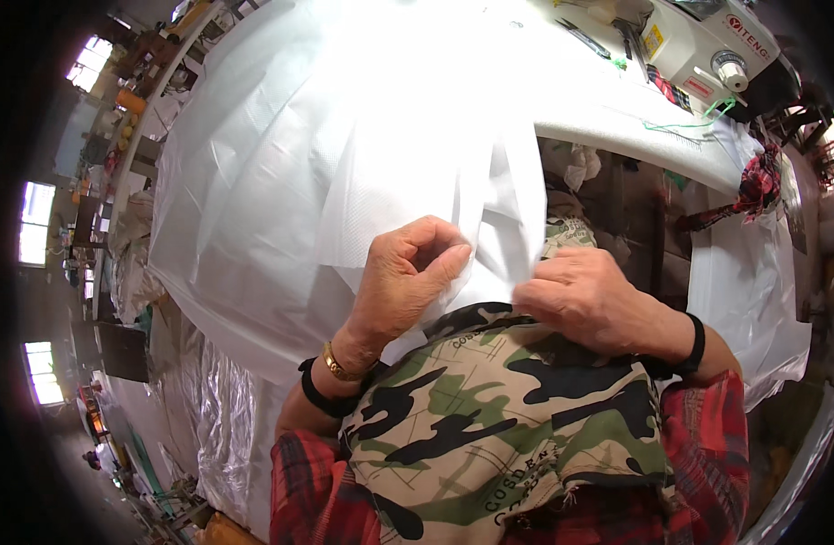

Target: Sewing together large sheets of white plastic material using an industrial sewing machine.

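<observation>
A large white sheet (281, 182) of thin, finely textured material spreads over the table and hangs down in folds to my lap. My left hand (408, 277) is closed at its near edge, thumb and forefinger pinching the material. To the right, my right hand (580, 300) is curled, slightly blurred, with its fingertips at the same edge; the exact grip is hidden behind the knuckles. A short stretch of the sheet runs between both hands, just above my camouflage apron (490, 400).
A white sewing machine (708, 54) stands at the far right. Near it lie dark snips (582, 38) and green thread (708, 113). A red plaid cloth (760, 182) is tied at the table's right corner. Clear plastic wrapping (222, 409) lies at the left.
</observation>
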Demonstrator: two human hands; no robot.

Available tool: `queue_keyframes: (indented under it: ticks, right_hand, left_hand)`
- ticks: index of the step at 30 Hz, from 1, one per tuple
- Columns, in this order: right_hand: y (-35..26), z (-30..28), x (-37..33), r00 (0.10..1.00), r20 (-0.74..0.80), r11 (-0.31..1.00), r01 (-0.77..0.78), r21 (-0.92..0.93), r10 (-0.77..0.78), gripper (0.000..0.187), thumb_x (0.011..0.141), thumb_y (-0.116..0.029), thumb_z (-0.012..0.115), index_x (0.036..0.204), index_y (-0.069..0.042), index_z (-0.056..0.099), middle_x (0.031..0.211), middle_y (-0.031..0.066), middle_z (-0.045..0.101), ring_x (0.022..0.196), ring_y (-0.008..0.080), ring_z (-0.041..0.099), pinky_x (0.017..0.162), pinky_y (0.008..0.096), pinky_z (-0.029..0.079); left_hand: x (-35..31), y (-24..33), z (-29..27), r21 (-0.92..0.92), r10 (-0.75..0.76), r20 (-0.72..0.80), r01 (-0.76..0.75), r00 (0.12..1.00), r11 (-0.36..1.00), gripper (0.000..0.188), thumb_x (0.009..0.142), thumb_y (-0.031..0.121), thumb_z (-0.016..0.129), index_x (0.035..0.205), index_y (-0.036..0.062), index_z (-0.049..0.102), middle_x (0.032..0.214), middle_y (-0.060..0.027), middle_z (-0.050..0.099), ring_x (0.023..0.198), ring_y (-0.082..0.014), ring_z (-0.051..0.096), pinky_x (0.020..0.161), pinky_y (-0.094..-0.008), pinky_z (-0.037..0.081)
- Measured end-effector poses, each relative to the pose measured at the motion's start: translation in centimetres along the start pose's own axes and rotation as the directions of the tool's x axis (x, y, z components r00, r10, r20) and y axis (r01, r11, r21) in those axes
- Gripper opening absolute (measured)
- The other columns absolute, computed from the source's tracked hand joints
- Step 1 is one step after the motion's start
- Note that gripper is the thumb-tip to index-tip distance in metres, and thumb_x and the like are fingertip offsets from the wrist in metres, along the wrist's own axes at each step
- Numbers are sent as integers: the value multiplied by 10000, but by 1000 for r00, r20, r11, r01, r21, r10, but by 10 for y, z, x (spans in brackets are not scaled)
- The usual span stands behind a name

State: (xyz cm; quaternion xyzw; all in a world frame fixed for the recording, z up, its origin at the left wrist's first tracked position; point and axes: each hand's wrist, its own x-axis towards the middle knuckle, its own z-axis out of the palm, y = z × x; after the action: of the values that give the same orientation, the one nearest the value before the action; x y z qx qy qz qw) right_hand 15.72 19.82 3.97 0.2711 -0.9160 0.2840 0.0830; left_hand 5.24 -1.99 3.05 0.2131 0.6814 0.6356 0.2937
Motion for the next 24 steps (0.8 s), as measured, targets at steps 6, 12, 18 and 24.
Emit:
queue_keyframes:
  ticks: [6, 12, 18, 24]
  right_hand:
    - [-8, 7, 36, 969, 191, 981, 132, 144, -159, 119, 846, -120, 584, 854, -20, 520, 748, 111, 588, 671, 298, 614, 607, 401, 469]
    - [-13, 13, 47, 970, 177, 970, 129, 206, -167, 136, 840, -121, 594, 839, -3, 525, 736, 131, 589, 656, 322, 629, 586, 431, 487]
    - [-16, 14, 54, 968, 153, 963, 165, 215, -200, 144, 830, -122, 601, 840, 5, 535, 733, 134, 599, 659, 311, 633, 585, 417, 492]
    - [-17, 14, 62, 978, 99, 969, 166, 185, -186, 161, 867, -157, 632, 889, -9, 571, 784, 108, 624, 702, 274, 645, 611, 388, 508]
  left_hand:
    - [0, 8, 2, 48, 34, 37, -35, 999, 998, 60, 920, 36, 635, 920, -20, 658, 777, 11, 635, 698, -26, 562, 608, -201, 477]
    - [1, 4, -1, 96, 79, 52, -84, 996, 992, 114, 933, 49, 609, 962, -47, 663, 815, -18, 661, 726, -43, 559, 637, -221, 481]
    - [-4, 4, -5, 102, 104, 24, -106, 994, 989, 128, 942, 66, 596, 952, -48, 653, 771, 3, 640, 713, -29, 522, 606, -219, 447]
    - [-5, 7, -14, 77, 25, -47, -22, 999, 997, 70, 946, 36, 586, 911, -1, 634, 750, 34, 597, 697, -10, 498, 590, -189, 399]
